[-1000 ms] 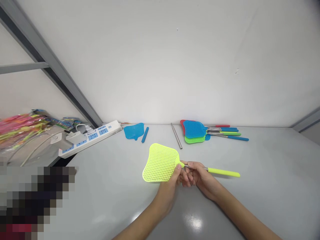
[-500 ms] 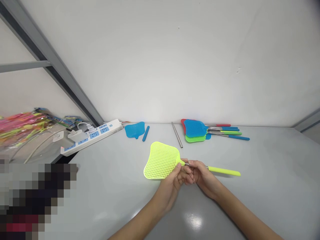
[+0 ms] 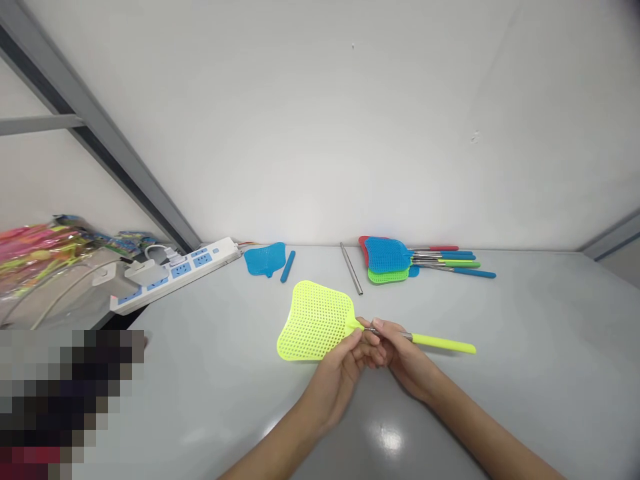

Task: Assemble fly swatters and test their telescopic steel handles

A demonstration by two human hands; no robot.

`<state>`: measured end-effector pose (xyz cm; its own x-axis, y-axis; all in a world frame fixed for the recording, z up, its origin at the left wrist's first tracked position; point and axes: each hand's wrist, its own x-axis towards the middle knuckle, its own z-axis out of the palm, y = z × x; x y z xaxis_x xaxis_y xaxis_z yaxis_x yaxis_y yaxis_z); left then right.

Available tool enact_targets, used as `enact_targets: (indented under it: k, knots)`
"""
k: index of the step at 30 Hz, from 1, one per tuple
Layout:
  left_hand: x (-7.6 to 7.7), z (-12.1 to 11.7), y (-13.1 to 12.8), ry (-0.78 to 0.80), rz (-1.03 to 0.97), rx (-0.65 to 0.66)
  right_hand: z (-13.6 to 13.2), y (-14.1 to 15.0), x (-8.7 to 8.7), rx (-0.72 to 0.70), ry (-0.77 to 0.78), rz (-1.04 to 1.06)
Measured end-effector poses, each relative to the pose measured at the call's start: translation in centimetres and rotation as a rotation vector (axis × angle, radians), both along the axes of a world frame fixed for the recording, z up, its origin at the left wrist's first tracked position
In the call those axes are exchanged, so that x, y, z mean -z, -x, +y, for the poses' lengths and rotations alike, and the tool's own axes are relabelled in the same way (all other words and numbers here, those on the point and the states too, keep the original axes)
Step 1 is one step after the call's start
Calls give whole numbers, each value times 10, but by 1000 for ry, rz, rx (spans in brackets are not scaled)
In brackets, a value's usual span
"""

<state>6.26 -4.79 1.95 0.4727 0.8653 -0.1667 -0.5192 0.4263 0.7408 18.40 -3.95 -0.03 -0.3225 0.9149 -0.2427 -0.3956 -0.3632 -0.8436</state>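
Note:
Between my two hands is a yellow-green fly swatter (image 3: 316, 321), its perforated head pointing left and its grip to the right. My left hand (image 3: 350, 357) pinches the neck where the head meets the metal rod. Close beside it, my right hand (image 3: 406, 353) is closed around the rod, with the yellow grip sticking out past it. The fingers of both hands nearly meet and hide part of the rod. Behind them lie a loose metal rod (image 3: 351, 269), a blue swatter head (image 3: 265, 259) and a separate blue grip (image 3: 287, 267).
A pile of swatters (image 3: 389, 257) in blue, green and red lies at the back right near the wall. A white power strip (image 3: 175, 275) with plugs runs along the left edge. Bagged colourful items (image 3: 45, 250) are further left. A pixelated area covers the lower left.
The view has shifted slightly, so everything sits a little further left. Both hands keep hold of the yellow-green swatter in nearly the same pose.

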Motion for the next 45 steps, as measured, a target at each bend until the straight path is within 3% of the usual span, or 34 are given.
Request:
enact_targets:
  k: [6,23,45]
  knots:
    - [4,1,-1,-6,-56,6,0,1,-3,-63,-39,8]
    - [6,-2,-5,53,-197,-73,-2,6,-1,9,-59,-31]
    - [4,2,0,141,-174,-155,-1,9,6,81,-24,69]
